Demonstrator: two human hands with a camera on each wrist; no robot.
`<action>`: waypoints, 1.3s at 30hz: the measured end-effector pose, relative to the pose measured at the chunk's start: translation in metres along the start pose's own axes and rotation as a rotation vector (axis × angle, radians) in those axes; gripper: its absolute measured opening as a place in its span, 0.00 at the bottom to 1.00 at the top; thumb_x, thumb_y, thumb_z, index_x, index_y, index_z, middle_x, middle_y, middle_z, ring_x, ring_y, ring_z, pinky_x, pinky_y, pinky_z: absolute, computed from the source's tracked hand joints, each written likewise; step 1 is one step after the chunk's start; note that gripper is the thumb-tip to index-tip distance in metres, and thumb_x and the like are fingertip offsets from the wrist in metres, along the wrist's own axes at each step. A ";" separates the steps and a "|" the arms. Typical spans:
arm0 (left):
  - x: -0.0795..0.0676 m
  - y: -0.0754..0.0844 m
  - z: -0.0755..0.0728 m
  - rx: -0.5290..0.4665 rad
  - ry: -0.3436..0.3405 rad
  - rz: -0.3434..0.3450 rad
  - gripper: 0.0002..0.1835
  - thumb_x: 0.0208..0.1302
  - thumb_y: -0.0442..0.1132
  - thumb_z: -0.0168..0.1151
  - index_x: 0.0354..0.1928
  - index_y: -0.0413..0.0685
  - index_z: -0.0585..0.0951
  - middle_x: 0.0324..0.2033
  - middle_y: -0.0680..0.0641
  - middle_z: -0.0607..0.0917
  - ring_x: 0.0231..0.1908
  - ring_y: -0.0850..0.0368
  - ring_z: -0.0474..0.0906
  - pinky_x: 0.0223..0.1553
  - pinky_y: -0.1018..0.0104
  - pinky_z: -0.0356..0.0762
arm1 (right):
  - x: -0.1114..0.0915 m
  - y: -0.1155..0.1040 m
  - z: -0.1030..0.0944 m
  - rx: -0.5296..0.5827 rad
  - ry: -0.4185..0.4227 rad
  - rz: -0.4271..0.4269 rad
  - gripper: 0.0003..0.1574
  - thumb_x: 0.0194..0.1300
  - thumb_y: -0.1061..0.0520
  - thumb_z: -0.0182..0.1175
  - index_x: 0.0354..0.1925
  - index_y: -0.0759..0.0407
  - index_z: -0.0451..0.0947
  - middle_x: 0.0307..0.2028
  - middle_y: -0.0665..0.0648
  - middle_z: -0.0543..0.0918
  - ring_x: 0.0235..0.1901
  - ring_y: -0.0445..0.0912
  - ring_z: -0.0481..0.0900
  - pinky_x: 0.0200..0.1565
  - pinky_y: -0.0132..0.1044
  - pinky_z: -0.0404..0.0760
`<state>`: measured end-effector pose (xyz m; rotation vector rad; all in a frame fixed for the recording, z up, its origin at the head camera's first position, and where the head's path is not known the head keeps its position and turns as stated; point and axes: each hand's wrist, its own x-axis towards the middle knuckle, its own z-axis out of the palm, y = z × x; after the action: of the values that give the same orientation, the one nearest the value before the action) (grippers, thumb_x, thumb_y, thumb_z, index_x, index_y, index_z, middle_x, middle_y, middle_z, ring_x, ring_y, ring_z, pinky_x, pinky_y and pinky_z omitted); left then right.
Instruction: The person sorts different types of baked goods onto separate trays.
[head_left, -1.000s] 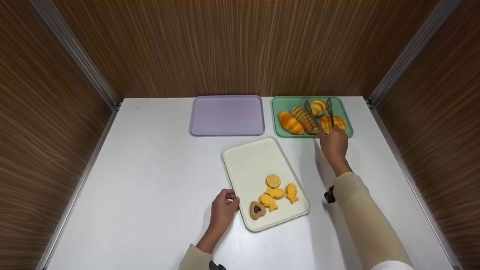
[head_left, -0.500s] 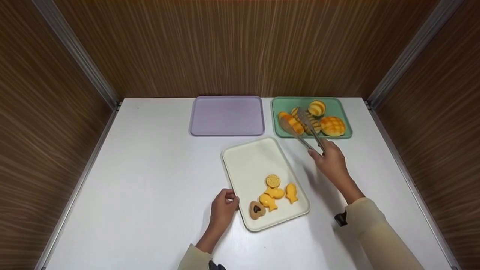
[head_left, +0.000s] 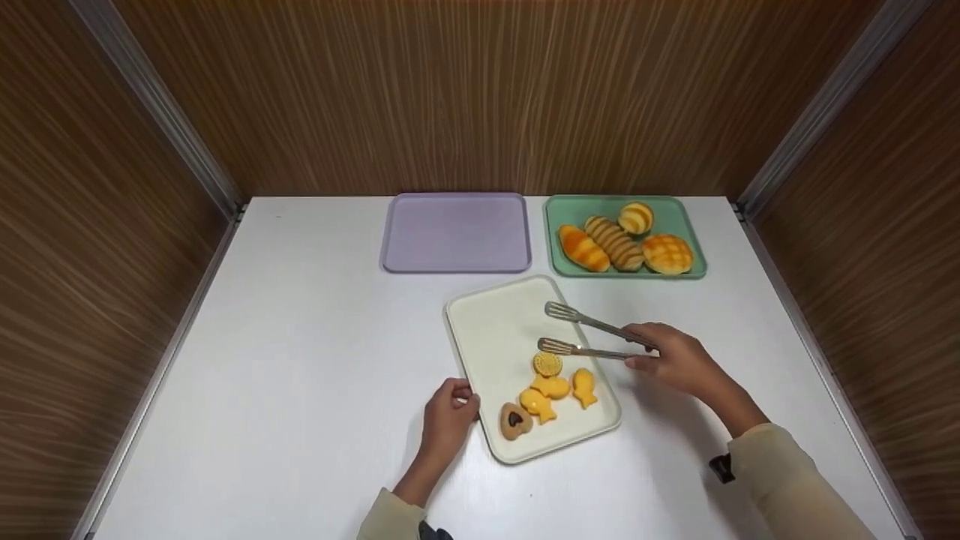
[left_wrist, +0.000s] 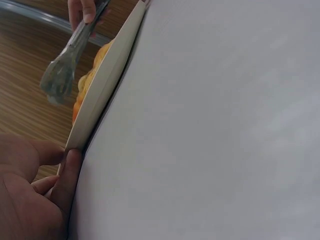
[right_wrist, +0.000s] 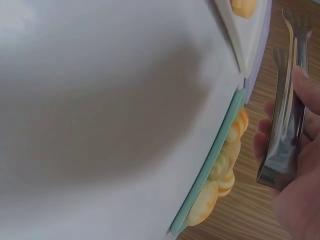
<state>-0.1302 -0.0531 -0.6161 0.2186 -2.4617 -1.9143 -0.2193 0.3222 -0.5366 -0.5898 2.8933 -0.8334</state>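
My right hand (head_left: pixel 671 356) grips metal tongs (head_left: pixel 592 324), whose two spread arms hang over the cream tray (head_left: pixel 495 322) with nothing between them. In the right wrist view the bent end of the tongs lies against the palm. At the tray's left edge, my left hand (head_left: pixel 448 420) pinches the rim between thumb and fingers, seen up close in the left wrist view. On this tray lie a round yellow biscuit (head_left: pixel 547 364), several yellow fish-shaped pieces (head_left: pixel 583 388) and a heart biscuit (head_left: pixel 515 421) with a dark centre.
A green tray (head_left: pixel 559 206) at the back right bears a long orange bread (head_left: pixel 583 248), a striped bread (head_left: pixel 615 244), a small round roll (head_left: pixel 636 218) and a crosshatched bun (head_left: pixel 667 254). Left of it lies a purple tray (head_left: pixel 456 232). Wood-grain walls (head_left: pixel 480 97) enclose the white table.
My right hand has brought the tongs from over the green tray toward me and left, above the cream tray. The breads stay on the green tray. My left hand keeps its place.
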 end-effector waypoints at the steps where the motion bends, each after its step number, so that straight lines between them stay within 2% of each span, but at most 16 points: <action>1: 0.000 0.000 0.000 0.002 0.000 -0.001 0.12 0.65 0.34 0.63 0.48 0.38 0.81 0.36 0.46 0.82 0.30 0.61 0.78 0.32 0.72 0.85 | -0.002 0.001 0.000 -0.001 -0.010 -0.004 0.30 0.62 0.54 0.71 0.61 0.54 0.78 0.50 0.57 0.85 0.44 0.52 0.79 0.47 0.51 0.79; 9: 0.000 -0.001 -0.001 0.019 -0.001 -0.005 0.12 0.65 0.34 0.63 0.49 0.38 0.80 0.37 0.46 0.82 0.30 0.62 0.79 0.32 0.72 0.84 | -0.010 0.007 0.001 -0.032 -0.061 -0.011 0.30 0.60 0.55 0.72 0.61 0.49 0.80 0.50 0.53 0.85 0.44 0.49 0.79 0.47 0.50 0.80; 16: 0.000 -0.002 0.000 0.012 0.003 -0.006 0.12 0.65 0.34 0.63 0.48 0.38 0.80 0.37 0.45 0.83 0.30 0.62 0.79 0.32 0.72 0.84 | -0.011 0.009 0.003 -0.036 -0.085 -0.019 0.28 0.59 0.57 0.72 0.59 0.48 0.81 0.50 0.52 0.86 0.46 0.51 0.81 0.49 0.52 0.81; 23: 0.000 -0.001 -0.001 0.020 0.016 -0.009 0.12 0.64 0.34 0.64 0.48 0.38 0.81 0.36 0.46 0.83 0.30 0.63 0.77 0.31 0.73 0.82 | -0.009 0.008 0.007 -0.043 -0.048 -0.013 0.28 0.60 0.56 0.72 0.59 0.48 0.81 0.50 0.53 0.86 0.46 0.52 0.81 0.50 0.53 0.81; 28: 0.000 -0.005 0.002 0.009 0.010 -0.001 0.12 0.64 0.34 0.64 0.48 0.38 0.81 0.36 0.45 0.82 0.30 0.61 0.78 0.32 0.73 0.83 | -0.009 0.010 0.014 -0.081 -0.011 -0.047 0.27 0.60 0.57 0.72 0.59 0.50 0.82 0.50 0.53 0.86 0.47 0.52 0.82 0.51 0.54 0.82; 34: -0.001 -0.003 0.002 0.025 0.003 -0.009 0.12 0.66 0.34 0.62 0.49 0.39 0.81 0.37 0.46 0.82 0.31 0.60 0.78 0.33 0.72 0.85 | -0.011 0.008 0.017 -0.113 0.023 -0.095 0.25 0.61 0.58 0.71 0.57 0.52 0.83 0.50 0.54 0.87 0.46 0.52 0.83 0.46 0.51 0.84; 39: -0.001 -0.003 0.001 0.038 0.013 -0.004 0.11 0.65 0.34 0.63 0.49 0.40 0.81 0.36 0.47 0.82 0.31 0.61 0.78 0.32 0.72 0.85 | -0.012 0.008 0.019 -0.095 0.045 -0.111 0.24 0.60 0.59 0.72 0.56 0.53 0.84 0.48 0.53 0.87 0.43 0.51 0.83 0.44 0.49 0.84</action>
<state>-0.1295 -0.0525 -0.6191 0.2353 -2.4931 -1.8627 -0.2077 0.3237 -0.5576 -0.7571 2.9783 -0.7339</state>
